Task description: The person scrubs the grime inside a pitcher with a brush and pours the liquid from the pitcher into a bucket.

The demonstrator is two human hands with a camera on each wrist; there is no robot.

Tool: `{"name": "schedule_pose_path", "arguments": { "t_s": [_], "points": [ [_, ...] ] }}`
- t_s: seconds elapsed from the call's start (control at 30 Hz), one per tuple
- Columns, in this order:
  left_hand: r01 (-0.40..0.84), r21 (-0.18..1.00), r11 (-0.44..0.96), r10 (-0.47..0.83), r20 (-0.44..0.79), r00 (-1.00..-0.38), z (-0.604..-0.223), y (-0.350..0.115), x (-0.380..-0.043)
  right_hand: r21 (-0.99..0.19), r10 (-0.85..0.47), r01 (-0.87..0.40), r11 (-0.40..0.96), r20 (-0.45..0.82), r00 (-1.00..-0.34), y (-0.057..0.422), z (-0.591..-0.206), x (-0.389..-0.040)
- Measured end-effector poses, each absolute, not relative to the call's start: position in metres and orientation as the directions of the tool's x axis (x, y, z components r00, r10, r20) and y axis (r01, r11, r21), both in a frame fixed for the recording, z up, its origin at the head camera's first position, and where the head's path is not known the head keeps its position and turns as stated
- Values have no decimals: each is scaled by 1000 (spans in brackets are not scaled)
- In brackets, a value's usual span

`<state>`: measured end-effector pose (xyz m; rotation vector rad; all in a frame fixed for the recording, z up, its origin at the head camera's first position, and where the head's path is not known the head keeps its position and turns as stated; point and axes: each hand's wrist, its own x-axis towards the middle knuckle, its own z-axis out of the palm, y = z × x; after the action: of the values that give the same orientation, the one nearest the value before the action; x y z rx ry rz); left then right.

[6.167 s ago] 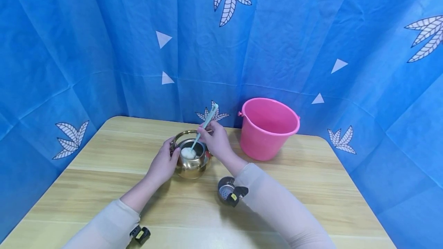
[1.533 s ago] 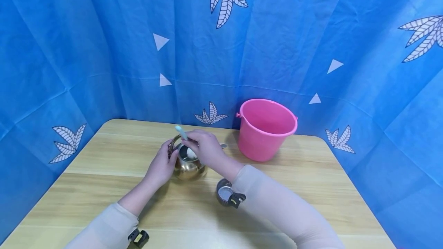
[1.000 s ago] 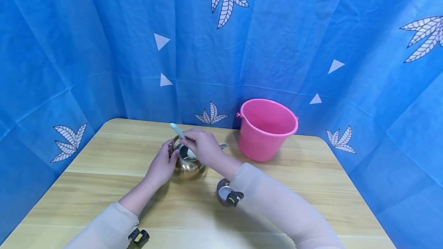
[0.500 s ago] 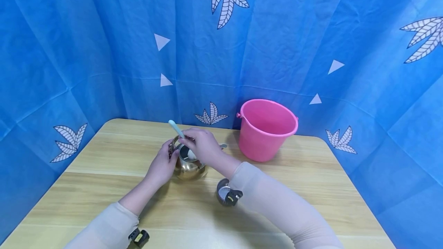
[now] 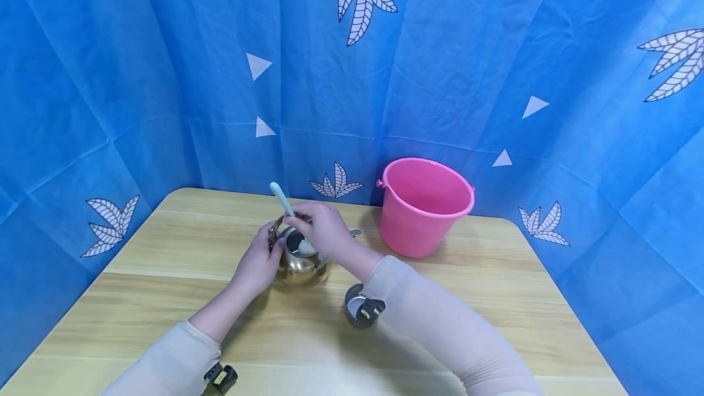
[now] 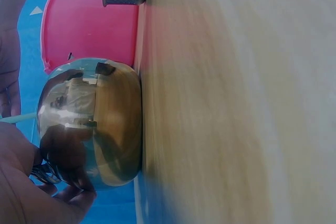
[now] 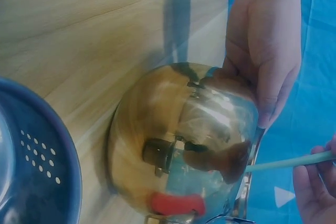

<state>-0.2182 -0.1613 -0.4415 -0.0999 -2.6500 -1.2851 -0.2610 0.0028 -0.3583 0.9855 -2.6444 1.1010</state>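
Note:
A shiny gold-coloured metal kettle stands on the table with its round mouth uncovered. My left hand grips its left side by the hoop handle, thumb near the rim. My right hand pinches a pale green brush above the mouth. Its handle slants up to the left, and its white head shows just inside the opening. In the right wrist view the brush stick runs into the mouth, while the left hand lies against the kettle's far side. Right-hand fingers partly hide the kettle's right side.
A metal strainer cup with small holes sits under my right sleeve, close to the wrist camera. Behind to the right stands a pink bucket. Blue patterned cloth hangs round the wooden table.
Several seconds ago the brush handle leaned up to the right; now it leans left. Over the last second its tip has risen slightly. My left hand stays on the kettle.

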Motion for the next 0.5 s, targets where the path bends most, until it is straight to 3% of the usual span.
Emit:
{"name": "schedule_pose_path", "arguments": {
  "t_s": [0.5],
  "points": [
    [137,776,615,-36,201,-979,-442,-160,-219,-710,-463,-525,470,308,-831,4,-356,-269]
  ]
}}
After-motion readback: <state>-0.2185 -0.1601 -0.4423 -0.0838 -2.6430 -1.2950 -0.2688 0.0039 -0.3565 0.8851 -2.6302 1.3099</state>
